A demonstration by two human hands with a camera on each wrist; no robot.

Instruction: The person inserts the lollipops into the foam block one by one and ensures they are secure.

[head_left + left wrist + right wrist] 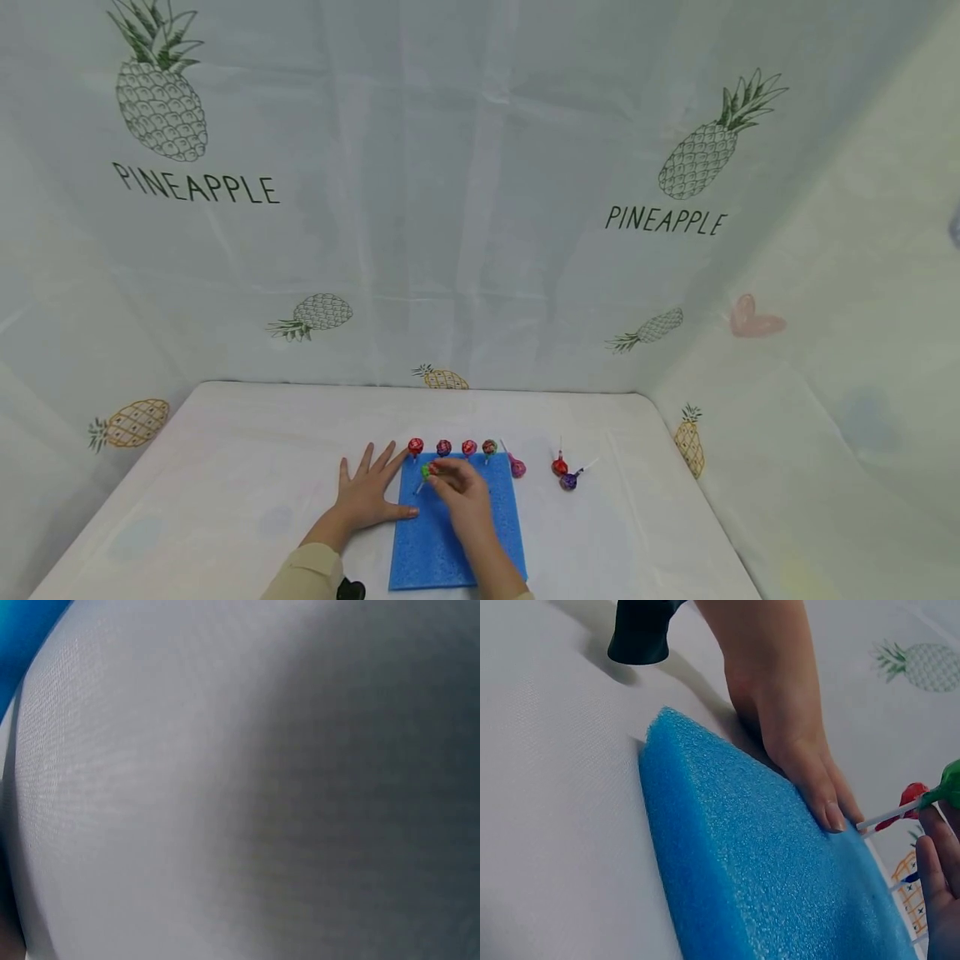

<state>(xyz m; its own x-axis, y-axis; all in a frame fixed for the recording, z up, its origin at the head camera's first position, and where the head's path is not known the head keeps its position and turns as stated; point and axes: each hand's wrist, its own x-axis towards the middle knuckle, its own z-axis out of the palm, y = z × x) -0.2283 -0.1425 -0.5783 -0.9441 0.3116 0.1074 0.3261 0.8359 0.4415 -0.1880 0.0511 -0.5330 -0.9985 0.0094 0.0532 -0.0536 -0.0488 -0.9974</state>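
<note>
A blue foam block lies on the white table. My left hand rests flat on the table at the block's left side, fingers spread, thumb against the foam. Over the block's far left part, my right hand pinches a green lollipop. The right wrist view shows the green lollipop tilted, its white stick near the foam's top. Several lollipops stand in a row along the block's far edge.
A pink lollipop lies just right of the block; a red one and a purple one lie farther right. Pineapple-printed curtains wall in the table. The left wrist view shows only blurred white cloth and a foam corner.
</note>
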